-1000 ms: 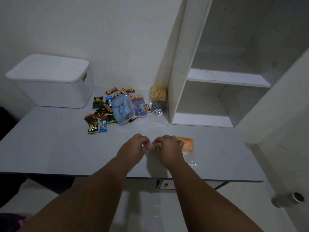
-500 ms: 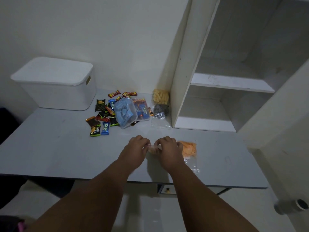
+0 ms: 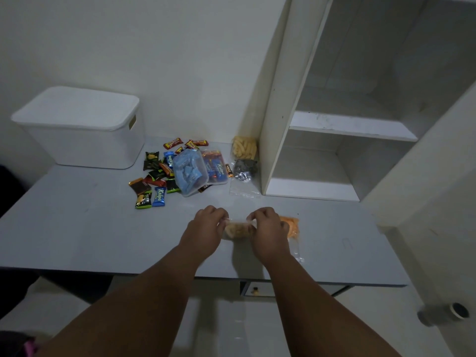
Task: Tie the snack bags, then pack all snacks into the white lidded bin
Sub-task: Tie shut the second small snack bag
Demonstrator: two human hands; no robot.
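Observation:
A small clear bag of pale yellow snacks (image 3: 238,230) sits on the grey table (image 3: 77,228) between my hands. My left hand (image 3: 206,228) pinches its plastic top on the left, and my right hand (image 3: 268,228) pinches it on the right. Just right of my right hand lies a clear bag of orange snacks (image 3: 292,226). The white lidded bin (image 3: 82,130) stands shut at the table's back left. Near the back wall are a bag of yellow puffs (image 3: 244,148) and a bag of dark snacks (image 3: 244,167).
Several wrapped candies (image 3: 154,176) lie scattered beside two clear plastic boxes (image 3: 190,171) in the middle back. A white shelf unit (image 3: 334,150) rises at the right. The table's front edge runs just under my wrists.
My hands have drawn apart, stretching the bag's plastic top, and the yellow snack bag now shows between them. The view has shifted slightly.

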